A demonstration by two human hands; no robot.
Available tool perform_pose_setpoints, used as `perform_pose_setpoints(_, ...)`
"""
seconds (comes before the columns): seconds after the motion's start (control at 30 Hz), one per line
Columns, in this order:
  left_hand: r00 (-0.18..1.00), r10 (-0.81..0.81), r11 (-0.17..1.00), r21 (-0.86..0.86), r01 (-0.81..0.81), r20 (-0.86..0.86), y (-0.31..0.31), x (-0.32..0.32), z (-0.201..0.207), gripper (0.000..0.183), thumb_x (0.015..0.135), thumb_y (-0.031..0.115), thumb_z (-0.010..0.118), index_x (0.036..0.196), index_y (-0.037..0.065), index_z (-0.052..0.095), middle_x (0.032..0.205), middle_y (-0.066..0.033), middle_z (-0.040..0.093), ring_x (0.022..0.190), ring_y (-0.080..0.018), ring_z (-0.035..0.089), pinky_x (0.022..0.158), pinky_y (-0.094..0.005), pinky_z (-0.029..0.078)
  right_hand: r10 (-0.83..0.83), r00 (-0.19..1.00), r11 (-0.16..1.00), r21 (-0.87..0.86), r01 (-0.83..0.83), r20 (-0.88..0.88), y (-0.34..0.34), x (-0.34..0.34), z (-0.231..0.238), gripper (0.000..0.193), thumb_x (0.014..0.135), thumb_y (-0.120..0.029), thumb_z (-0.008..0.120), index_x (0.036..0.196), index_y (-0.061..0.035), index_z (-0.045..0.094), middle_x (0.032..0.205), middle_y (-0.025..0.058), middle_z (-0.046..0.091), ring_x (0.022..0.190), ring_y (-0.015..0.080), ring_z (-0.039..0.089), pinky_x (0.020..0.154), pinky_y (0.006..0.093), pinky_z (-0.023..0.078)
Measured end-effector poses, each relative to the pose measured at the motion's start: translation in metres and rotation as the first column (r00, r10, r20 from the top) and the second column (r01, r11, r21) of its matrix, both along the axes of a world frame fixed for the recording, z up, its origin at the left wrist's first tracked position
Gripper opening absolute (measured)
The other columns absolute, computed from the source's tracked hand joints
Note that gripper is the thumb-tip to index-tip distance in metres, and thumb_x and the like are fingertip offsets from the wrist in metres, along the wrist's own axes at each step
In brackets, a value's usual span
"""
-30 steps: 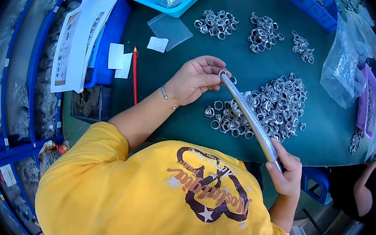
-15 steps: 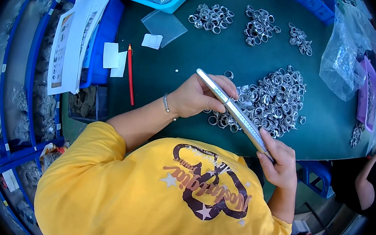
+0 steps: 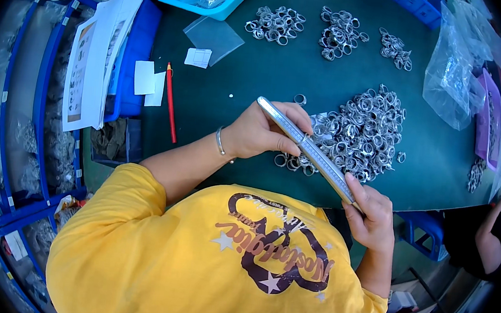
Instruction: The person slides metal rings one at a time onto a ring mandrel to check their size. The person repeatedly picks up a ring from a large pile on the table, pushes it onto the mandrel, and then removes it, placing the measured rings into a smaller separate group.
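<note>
A silver ring mandrel (image 3: 328, 167) slants across in front of me, its thin end up and to the left. My right hand (image 3: 371, 219) grips its lower right end between thumb and fingers. Around the shaft sits a ring (image 3: 304, 139), and my left hand (image 3: 268, 131) closes on it from the left with thumb and fingertips on either side of the mandrel. Just behind the mandrel lies a large heap of metal rings (image 3: 374, 129). One loose ring (image 3: 300, 99) rests apart from the heap, beyond my left fingers.
Three smaller ring piles lie farther back: left (image 3: 275, 25), middle (image 3: 340, 35) and right (image 3: 395, 50). A light-blue tray (image 3: 216, 9), red pencil (image 3: 171, 103) and paper slips stand left. Plastic bags (image 3: 450, 85) and a purple bin (image 3: 484, 119) are right, near another person's arm (image 3: 490, 231).
The mandrel has shifted slightly, its thin end a little lower and to the left. Both hands keep their hold, and the ring stays on the shaft. The whole view has moved slightly.
</note>
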State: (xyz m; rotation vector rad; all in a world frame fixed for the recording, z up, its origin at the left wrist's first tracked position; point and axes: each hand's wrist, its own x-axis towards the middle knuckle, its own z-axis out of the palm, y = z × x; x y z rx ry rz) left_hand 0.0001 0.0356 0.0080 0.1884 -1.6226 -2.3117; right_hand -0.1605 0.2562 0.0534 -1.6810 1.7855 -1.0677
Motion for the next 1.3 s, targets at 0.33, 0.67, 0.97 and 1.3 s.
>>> perform_pose_setpoints(0.33,0.932,0.359,0.854,0.421,-0.307,-0.047,-0.040,-0.011,0.001,0.024,0.090,0.015,0.049,0.107,-0.003,0.049,0.091,-0.0081,0.055,0.075,-0.0113,0.053,0.069,-0.0230,0.045,-0.234,0.900,0.965,0.203,0.168,0.367,0.018,-0.010,-0.003,0.050,0.070,0.003,0.060,0.119,0.0039,0.050,0.095,0.0136,0.063,0.077,0.0119,0.059,0.071,0.0231,0.044)
perform_pose_setpoints(0.67,0.983,0.166,0.909,0.372,-0.185,0.084,-0.035,-0.007,0.008,0.021,0.086,0.004,0.052,0.106,0.000,0.056,0.094,-0.0103,0.058,0.072,-0.0115,0.057,0.065,-0.0213,0.048,-0.135,0.965,0.989,0.092,0.117,0.226,0.009,-0.004,-0.003,0.051,0.069,0.002,0.062,0.119,0.0013,0.052,0.071,0.0094,0.057,0.059,0.0141,0.052,0.059,0.0237,0.042)
perform_pose_setpoints(0.97,0.995,0.088,0.913,0.396,-0.099,0.044,-0.014,-0.006,0.003,0.030,0.069,-0.006,0.063,0.098,0.001,0.060,0.090,-0.0109,0.056,0.074,-0.0152,0.053,0.063,-0.0227,0.043,-0.068,0.981,0.997,0.048,0.061,0.182,0.000,0.000,0.002,0.051,0.068,0.006,0.061,0.118,0.0014,0.052,0.079,0.0141,0.061,0.065,0.0201,0.059,0.062,0.0252,0.045)
perform_pose_setpoints(1.3,1.000,-0.025,0.998,0.065,0.025,0.004,-0.004,-0.010,0.003,0.028,0.064,0.000,0.074,0.090,0.001,0.065,0.091,-0.0114,0.057,0.076,-0.0143,0.055,0.067,-0.0235,0.046,0.002,0.997,0.997,0.074,-0.008,0.081,-0.003,-0.005,0.004,0.053,0.066,0.008,0.060,0.117,0.0004,0.053,0.077,0.0151,0.060,0.062,0.0248,0.058,0.058,0.0287,0.046)
